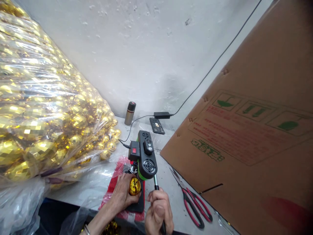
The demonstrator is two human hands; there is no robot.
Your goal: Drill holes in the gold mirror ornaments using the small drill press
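One faceted gold ball (135, 186) sits at the frame's lower centre, grasped by my left hand (123, 190); just right of it, my right hand (158, 210) clenches a black-handled lever (156, 187) at the small machine (147, 155).

Two bare hands are showing in the near part of the scene. The left hand (122, 191) is revealing faint ridges across its back, and it is joining a slim forearm (105, 215), also bare. Near the lower edge a bracelet (86, 229) is circling that forearm, narrow and silvery, gleaming a little (its finer detail is blurring out). The right hand (158, 210) is showing rounded knuckles and creased fingers. At the near left, dark blue cloth (57, 212) is appearing, possibly clothing.
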